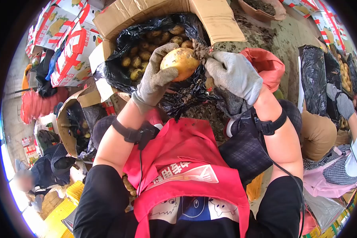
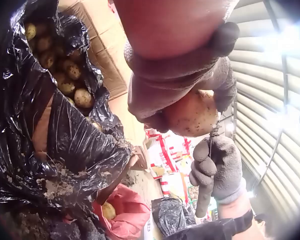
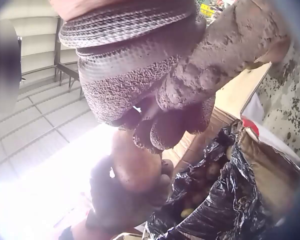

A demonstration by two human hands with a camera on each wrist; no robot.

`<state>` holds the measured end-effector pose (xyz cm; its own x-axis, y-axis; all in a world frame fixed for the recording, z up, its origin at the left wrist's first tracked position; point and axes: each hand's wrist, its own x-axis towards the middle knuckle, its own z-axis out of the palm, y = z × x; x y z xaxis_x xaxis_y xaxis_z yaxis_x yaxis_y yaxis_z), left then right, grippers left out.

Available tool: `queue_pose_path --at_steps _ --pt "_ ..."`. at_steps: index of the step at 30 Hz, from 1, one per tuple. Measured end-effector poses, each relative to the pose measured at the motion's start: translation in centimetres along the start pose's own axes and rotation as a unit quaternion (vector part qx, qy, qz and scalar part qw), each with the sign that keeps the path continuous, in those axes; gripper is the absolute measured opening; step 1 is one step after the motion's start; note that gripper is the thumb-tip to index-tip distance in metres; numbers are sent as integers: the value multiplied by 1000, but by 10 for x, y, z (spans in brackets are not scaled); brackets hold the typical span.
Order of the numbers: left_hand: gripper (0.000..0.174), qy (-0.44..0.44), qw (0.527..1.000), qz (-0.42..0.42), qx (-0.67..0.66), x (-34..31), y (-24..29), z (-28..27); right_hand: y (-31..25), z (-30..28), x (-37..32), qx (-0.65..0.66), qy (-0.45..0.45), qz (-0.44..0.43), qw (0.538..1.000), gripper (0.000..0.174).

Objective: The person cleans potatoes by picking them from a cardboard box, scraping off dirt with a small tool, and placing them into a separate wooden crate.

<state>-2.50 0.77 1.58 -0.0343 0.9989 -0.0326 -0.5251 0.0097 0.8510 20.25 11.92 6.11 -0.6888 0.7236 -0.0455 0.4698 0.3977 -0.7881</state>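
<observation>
My left hand (image 1: 156,73), in a dirty grey glove, grips a large yellow potato (image 1: 181,63) above an open cardboard box. Dark specks of soil mark the potato's skin in the left wrist view. My right hand (image 1: 236,73), gloved too, has its fingers curled round a mud-caked tool (image 3: 220,55) with a thick grey shaft. A thin end with a brown clump meets the potato's side in the head view; I cannot tell the tool's exact kind. Below, the box's black plastic liner (image 1: 198,29) holds many smaller potatoes (image 1: 137,62).
To the right of the box stands a red sack (image 1: 265,65). Printed cartons (image 1: 73,55) are stacked at the left, above another lined box (image 1: 69,123). A basin of soil (image 1: 263,8) lies at the back. Other people (image 1: 53,170) work on both sides.
</observation>
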Motion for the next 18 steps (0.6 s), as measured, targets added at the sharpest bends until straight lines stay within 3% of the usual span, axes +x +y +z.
queue_pose_path --at_steps 3,5,6,8,9,11,13,15,16,18 --pt "73 5 998 31 62 0 -4 -2 -2 5 -6 60 -61 14 996 36" --pt "74 38 998 -3 54 1 -2 5 -5 6 -9 26 -94 -106 990 34" --pt "74 38 998 -2 55 2 0 5 -5 6 -7 26 -94 -108 989 34" --pt "67 -2 988 -101 -119 3 3 4 -4 5 -5 47 -18 -86 995 33" --pt "67 -2 988 -101 -118 3 -1 0 -3 4 -5 58 21 -73 995 32" --pt "57 3 965 -158 -211 3 -5 0 -1 2 -2 29 10 -58 998 33" --pt "59 45 963 -177 -198 -3 -8 8 6 8 -1 -3 30 -85 996 36" --pt "60 81 988 -130 -18 -7 -8 11 6 10 -2 -15 26 -81 996 35" --pt "59 38 957 -191 -216 -5 -7 3 4 11 -2 -26 23 -79 996 34" --pt "58 13 943 -191 -272 -4 -10 -4 -3 12 -5 -77 5 -121 990 33"
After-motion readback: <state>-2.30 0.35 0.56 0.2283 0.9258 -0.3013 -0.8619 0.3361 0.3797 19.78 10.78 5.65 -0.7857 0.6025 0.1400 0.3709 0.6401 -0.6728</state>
